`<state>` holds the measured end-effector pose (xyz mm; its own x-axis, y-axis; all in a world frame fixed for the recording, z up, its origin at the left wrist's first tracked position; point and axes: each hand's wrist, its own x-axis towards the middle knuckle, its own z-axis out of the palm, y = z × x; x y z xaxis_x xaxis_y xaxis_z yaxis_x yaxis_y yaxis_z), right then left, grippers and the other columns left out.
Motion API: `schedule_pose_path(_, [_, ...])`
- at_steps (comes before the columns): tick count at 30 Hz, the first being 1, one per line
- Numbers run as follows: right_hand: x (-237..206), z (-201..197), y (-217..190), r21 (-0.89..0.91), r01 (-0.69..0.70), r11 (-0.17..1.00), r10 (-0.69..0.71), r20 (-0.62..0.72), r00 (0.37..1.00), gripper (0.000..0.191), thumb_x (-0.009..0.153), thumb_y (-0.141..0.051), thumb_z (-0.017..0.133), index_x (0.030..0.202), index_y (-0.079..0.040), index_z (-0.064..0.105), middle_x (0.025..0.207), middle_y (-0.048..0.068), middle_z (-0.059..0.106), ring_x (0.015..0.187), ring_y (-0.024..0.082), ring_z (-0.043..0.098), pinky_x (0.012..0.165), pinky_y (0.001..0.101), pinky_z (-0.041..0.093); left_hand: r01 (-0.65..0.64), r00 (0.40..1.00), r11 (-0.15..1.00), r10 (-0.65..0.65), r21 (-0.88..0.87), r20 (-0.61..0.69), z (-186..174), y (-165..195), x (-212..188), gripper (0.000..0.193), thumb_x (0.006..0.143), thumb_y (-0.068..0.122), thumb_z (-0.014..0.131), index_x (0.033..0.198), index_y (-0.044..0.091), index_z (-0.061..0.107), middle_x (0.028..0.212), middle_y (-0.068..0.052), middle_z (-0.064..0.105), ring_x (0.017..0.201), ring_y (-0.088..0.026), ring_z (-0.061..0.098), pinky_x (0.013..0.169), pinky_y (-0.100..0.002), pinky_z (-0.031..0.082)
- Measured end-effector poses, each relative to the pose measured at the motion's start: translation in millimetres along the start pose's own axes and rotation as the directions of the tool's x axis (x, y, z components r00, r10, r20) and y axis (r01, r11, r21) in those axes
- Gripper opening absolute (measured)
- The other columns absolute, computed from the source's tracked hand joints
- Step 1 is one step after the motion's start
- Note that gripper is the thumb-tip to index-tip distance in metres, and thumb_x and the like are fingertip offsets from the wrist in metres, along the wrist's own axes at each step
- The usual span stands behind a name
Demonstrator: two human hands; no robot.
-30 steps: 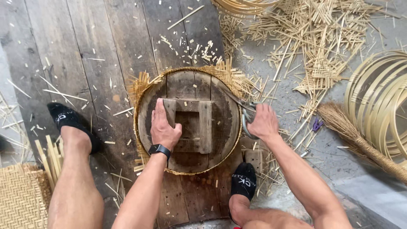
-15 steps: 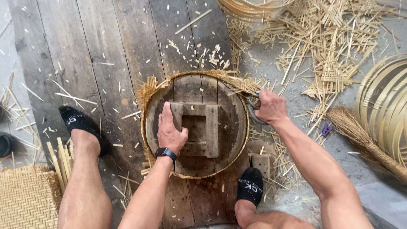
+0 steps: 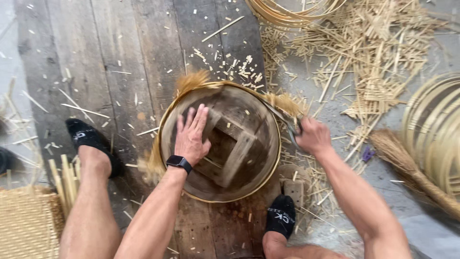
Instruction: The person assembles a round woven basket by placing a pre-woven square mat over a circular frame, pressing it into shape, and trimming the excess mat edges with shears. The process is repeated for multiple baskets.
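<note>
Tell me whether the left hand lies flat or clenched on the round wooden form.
Flat: left hand has its fingers spread, palm down on the round wooden form.

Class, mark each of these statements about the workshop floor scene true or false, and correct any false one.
1. The left hand lies flat on the round wooden form. True.
2. The right hand is empty. False: it grips shears at the form's rim.
3. A smartwatch sits on the left wrist. True.
4. The broom lies left of the form. False: it lies to the right.
5. The person is barefoot. False: black shoes are worn.
</note>
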<state>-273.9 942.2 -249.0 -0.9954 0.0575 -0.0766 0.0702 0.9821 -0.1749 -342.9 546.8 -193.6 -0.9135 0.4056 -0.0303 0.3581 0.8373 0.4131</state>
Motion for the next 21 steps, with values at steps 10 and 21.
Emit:
schedule_pose_path(10, [7.0,9.7,-3.2,-0.146,0.098,0.984,-0.116,-0.117,0.986,0.069,0.083,-0.070,0.064,0.087,-0.002,0.068,0.085,0.015,0.063,0.071,0.028,0.063,0.061,0.0390,0.055,0.677,0.541,0.602,-0.797,-0.423,-0.269,82.2,68.9,-84.3,0.124,0.073,0.034,0.084,0.162,-0.001,0.005,0.171,-0.024,0.015,0.160,-0.037,0.006,0.129,-0.051,0.001])
schedule_pose_path(21, [41.5,7.4,-9.3,-0.339,0.209,0.917,-0.316,-0.301,0.900,0.065,0.089,-0.066,0.051,0.077,-0.003,0.065,0.066,0.006,0.054,0.059,0.017,0.053,0.052,0.0308,0.050,0.636,0.546,0.622,-0.781,-0.457,-0.304,94.7,66.6,-87.6,0.122,0.072,0.027,0.082,0.162,-0.003,0.005,0.170,-0.024,0.017,0.160,-0.039,0.006,0.128,-0.052,0.000])
